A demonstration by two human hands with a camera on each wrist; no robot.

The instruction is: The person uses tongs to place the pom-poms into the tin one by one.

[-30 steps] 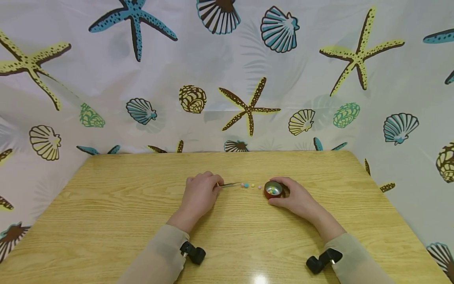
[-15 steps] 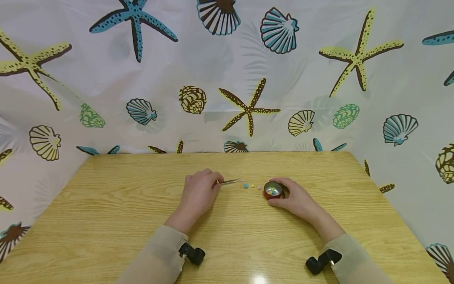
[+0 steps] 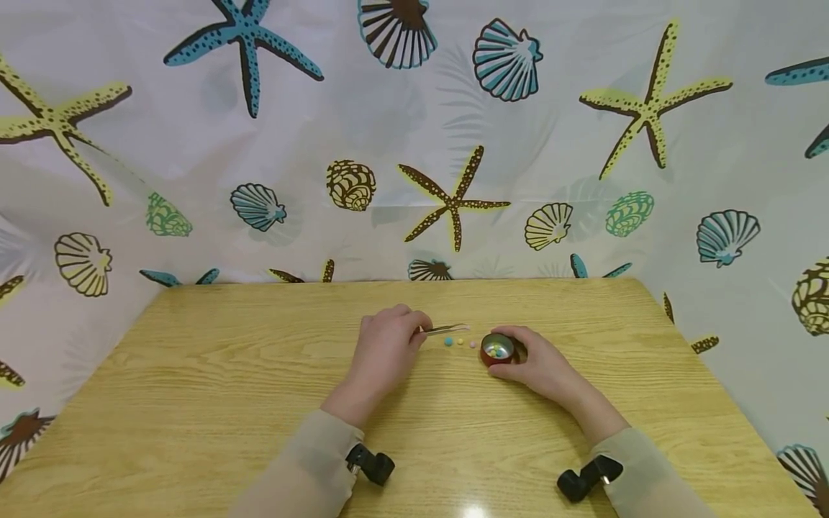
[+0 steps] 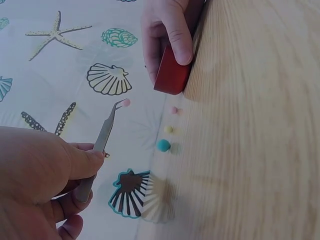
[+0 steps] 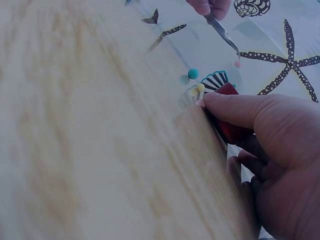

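Red cup (image 5: 231,129) largely behind right hand (image 5: 272,165)

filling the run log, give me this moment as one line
left hand: grips metal tweezers pinching small pink bead, raised | right hand: holds round red tin | blue, yellow, pink beads on wooden table

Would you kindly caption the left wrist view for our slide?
Left hand holds tweezers pinching a pink bead above three beads; right hand steadies a red cup.

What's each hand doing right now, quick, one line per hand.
Left hand: grips tweezers that pinch a pink bead.
Right hand: holds the red cup on the table.
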